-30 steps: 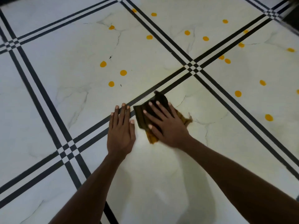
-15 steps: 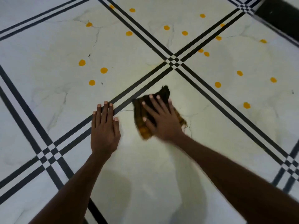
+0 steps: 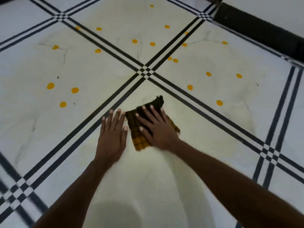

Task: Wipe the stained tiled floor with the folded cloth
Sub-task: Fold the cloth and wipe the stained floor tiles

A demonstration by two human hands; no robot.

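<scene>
right hand (image 3: 158, 129): my palm flat, fingers spread, pressing folded cloth (image 3: 139, 140) on floor (image 3: 164, 186)
left hand (image 3: 111, 137): flat, empty, beside cloth
stains (image 3: 75, 90): orange spots beyond

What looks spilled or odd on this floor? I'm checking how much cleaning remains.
Many round orange spots dot the white tiled floor on the tiles beyond both hands; they look like drips. The right hand presses the folded cloth flat on a spotless tile; the left hand rests beside it.

Floor (image 3: 164, 178): glossy marble-look tile. Cloth (image 3: 139, 140): matt checked woven fabric.
</scene>
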